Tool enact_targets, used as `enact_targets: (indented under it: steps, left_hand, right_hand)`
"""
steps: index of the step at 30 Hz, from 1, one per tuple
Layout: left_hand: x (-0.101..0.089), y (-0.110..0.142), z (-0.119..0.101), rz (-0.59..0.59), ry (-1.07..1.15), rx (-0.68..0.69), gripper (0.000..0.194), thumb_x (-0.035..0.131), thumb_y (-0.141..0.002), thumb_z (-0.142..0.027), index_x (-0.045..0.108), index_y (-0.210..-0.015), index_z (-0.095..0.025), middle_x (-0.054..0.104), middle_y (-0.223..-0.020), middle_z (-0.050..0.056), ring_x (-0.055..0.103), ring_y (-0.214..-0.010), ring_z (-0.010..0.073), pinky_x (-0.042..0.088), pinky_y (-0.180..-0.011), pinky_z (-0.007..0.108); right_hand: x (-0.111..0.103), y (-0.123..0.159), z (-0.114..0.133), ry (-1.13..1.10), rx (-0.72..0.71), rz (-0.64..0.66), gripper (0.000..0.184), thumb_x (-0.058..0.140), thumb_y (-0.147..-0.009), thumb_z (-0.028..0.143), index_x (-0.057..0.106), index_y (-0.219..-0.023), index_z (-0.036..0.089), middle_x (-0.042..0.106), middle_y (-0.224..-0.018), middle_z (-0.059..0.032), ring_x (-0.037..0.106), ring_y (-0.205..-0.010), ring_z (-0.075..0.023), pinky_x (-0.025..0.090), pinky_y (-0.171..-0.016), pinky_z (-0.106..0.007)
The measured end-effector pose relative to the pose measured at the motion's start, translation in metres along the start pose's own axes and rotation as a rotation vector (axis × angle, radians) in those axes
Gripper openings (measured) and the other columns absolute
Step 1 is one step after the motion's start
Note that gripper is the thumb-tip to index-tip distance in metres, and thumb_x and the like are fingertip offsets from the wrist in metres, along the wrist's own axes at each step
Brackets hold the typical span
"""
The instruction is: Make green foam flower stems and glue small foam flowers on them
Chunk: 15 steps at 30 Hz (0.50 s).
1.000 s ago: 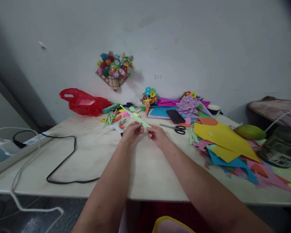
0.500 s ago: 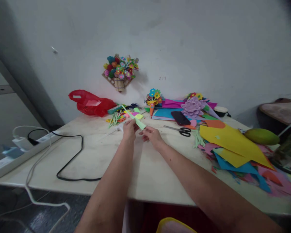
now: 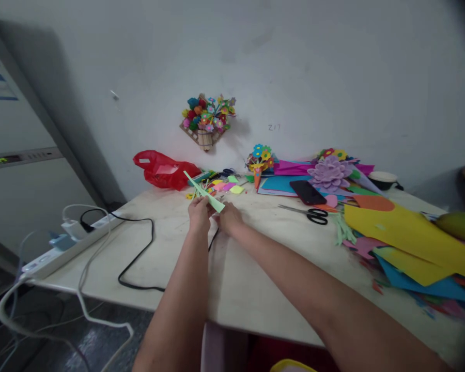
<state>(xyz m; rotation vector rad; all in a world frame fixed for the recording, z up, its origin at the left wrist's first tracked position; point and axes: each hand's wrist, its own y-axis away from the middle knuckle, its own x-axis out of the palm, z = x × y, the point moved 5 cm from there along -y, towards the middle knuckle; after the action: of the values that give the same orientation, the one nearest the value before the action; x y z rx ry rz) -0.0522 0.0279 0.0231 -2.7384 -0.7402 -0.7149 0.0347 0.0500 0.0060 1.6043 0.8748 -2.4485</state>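
Note:
My left hand (image 3: pixel 199 213) is closed on a long, folded, light green strip (image 3: pixel 214 202) of paper or thin foam. One narrow end of the strip points up and away to the left, and its wider end comes close to my right hand. My right hand (image 3: pixel 229 218) is beside it with the fingers curled in. A black cord (image 3: pixel 214 239) runs up to the right hand between my arms. Whatever that hand grips is hidden behind the fingers. Cut petal and leaf shapes (image 3: pixel 229 186) in several colours lie just beyond both hands.
Black-handled scissors (image 3: pixel 312 213) and a phone (image 3: pixel 307 192) lie to the right. Yellow sheets (image 3: pixel 411 237) and scraps cover the right side. A red plastic bag (image 3: pixel 165 169) sits at the back left. A power strip (image 3: pixel 67 247) with plugged-in cords lines the left edge.
My view has turned left, so the table things appear further right. My right hand has drawn back from the strip's wider end, and the cord now shows beneath it.

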Motion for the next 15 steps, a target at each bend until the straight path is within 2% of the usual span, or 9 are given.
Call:
enact_targets:
  steps: [3, 5, 8, 12, 15]
  left_hand:
    - [-0.004, 0.001, -0.005, -0.001, -0.05, -0.009, 0.018, 0.059, -0.055, -0.019, 0.044, -0.064, -0.016, 0.054, -0.048, -0.002, 0.054, -0.044, 0.0119, 0.044, -0.047, 0.024]
    - [-0.008, 0.001, -0.011, -0.02, -0.07, 0.017, 0.018, 0.06, -0.055, -0.02, 0.045, -0.065, -0.016, 0.052, -0.047, -0.004, 0.052, -0.043, 0.0107, 0.043, -0.046, 0.023]
    - [-0.015, 0.0, -0.022, -0.064, -0.094, 0.107, 0.017, 0.06, -0.055, -0.023, 0.048, -0.065, -0.016, 0.048, -0.046, -0.006, 0.046, -0.04, 0.0077, 0.039, -0.043, 0.021]
    - [-0.021, -0.001, -0.036, -0.129, -0.114, 0.229, 0.015, 0.06, -0.056, -0.025, 0.049, -0.062, -0.016, 0.042, -0.045, -0.008, 0.039, -0.038, 0.0051, 0.031, -0.038, 0.017]
    - [-0.017, 0.0, -0.038, -0.142, -0.081, 0.231, 0.015, 0.061, -0.057, -0.024, 0.05, -0.061, -0.016, 0.044, -0.047, -0.007, 0.039, -0.039, 0.0046, 0.03, -0.038, 0.017]
  right_hand:
    - [0.01, -0.008, 0.009, 0.013, -0.044, 0.034, 0.043, 0.054, -0.077, 0.03, 0.049, -0.117, 0.015, 0.057, -0.104, -0.013, 0.05, -0.097, -0.0255, 0.041, -0.076, -0.032]
    - [0.011, -0.011, 0.013, 0.032, -0.068, 0.065, 0.036, 0.051, -0.078, 0.023, 0.051, -0.114, 0.015, 0.058, -0.102, -0.0133, 0.05, -0.097, -0.0255, 0.04, -0.076, -0.032]
    - [0.004, -0.01, 0.013, 0.091, 0.001, 0.128, 0.031, 0.044, -0.079, 0.011, 0.053, -0.108, 0.014, 0.058, -0.101, -0.0148, 0.05, -0.098, -0.0254, 0.04, -0.076, -0.033]
    - [-0.009, -0.004, 0.011, 0.151, -0.02, 0.069, 0.033, 0.035, -0.082, 0.009, 0.047, -0.113, 0.012, 0.05, -0.11, -0.0167, 0.049, -0.097, -0.0226, 0.04, -0.076, -0.032]
    - [-0.015, -0.002, 0.001, 0.179, -0.024, -0.011, 0.036, 0.031, -0.083, 0.009, 0.044, -0.116, 0.011, 0.049, -0.112, -0.0162, 0.048, -0.098, -0.0228, 0.041, -0.075, -0.032]
